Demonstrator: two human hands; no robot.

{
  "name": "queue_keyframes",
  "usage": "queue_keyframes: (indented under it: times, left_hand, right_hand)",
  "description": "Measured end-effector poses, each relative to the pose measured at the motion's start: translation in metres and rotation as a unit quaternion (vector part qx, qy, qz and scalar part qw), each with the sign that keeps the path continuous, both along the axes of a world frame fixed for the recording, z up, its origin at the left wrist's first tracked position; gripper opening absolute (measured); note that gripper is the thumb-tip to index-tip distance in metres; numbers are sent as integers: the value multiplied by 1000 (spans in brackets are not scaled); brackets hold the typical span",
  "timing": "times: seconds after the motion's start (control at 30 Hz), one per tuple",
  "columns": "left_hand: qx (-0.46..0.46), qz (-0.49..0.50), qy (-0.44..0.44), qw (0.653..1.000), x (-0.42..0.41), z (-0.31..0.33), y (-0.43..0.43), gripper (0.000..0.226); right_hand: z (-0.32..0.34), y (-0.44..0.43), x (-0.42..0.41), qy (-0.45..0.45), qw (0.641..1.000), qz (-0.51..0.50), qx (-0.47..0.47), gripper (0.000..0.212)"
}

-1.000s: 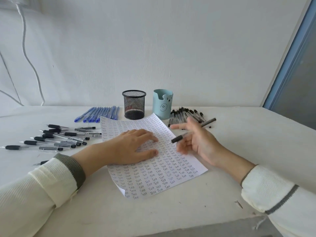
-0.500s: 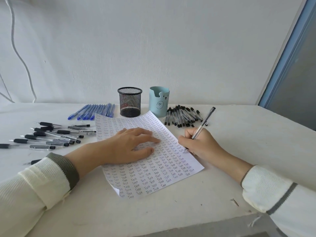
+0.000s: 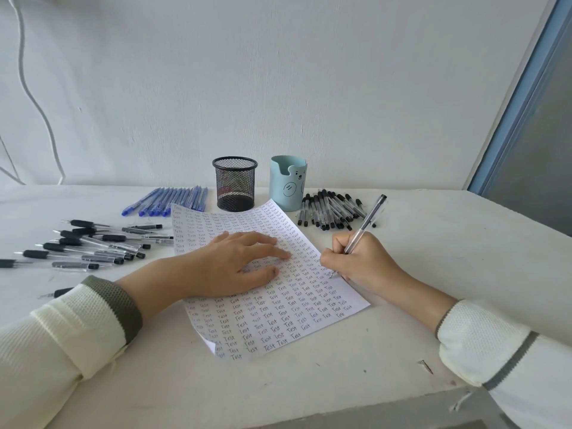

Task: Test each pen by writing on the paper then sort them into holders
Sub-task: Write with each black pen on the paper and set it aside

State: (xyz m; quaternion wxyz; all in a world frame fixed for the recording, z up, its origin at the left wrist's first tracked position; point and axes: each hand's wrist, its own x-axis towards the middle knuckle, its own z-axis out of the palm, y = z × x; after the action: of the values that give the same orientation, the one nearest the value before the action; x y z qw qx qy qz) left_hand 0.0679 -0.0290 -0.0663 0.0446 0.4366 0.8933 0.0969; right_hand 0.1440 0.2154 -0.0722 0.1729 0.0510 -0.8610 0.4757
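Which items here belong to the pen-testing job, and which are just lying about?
Job: right hand holding clear pen; left hand flat on paper; black mesh holder; blue bear holder; blue pens; capped black pens; black-grip pens.
Lying about: white cable; small dark screw or nail.

A white wall (image 3: pixel 278 72) fills 12 o'clock. A white cord (image 3: pixel 31 97) hangs at 10 o'clock, a blue window frame (image 3: pixel 520 97) stands at 2 o'clock, and a white table (image 3: pixel 448 243) is below.

— What's on the white tabletop (image 3: pixel 464 243)?
— A black mesh holder (image 3: pixel 235 184). Just right of it, a blue bear holder (image 3: pixel 288 184); in front, a written sheet of paper (image 3: pixel 278 320).
— And pens?
— Blue pens (image 3: pixel 167 201) just left of it, black-grip pens (image 3: pixel 103 237) farther left, capped pens (image 3: pixel 328 212) farther right.
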Motion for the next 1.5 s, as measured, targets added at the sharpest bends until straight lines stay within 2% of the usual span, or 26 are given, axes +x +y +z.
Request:
queue_keyframes:
  times: [0.13, 1.3, 1.5]
  left_hand:
    - [-1, 2, 1, 1000, 1, 0, 0, 46]
    - [-8, 3, 6, 1000, 2, 2, 1, 45]
    - [-4, -1, 4, 1000, 2, 2, 0, 57]
  right_hand:
    - [1, 1, 1, -7, 1000, -4, -6, 43]
    - [-2, 5, -2, 4, 1000, -2, -22, 51]
    - [0, 6, -2, -13, 999, -30, -36, 45]
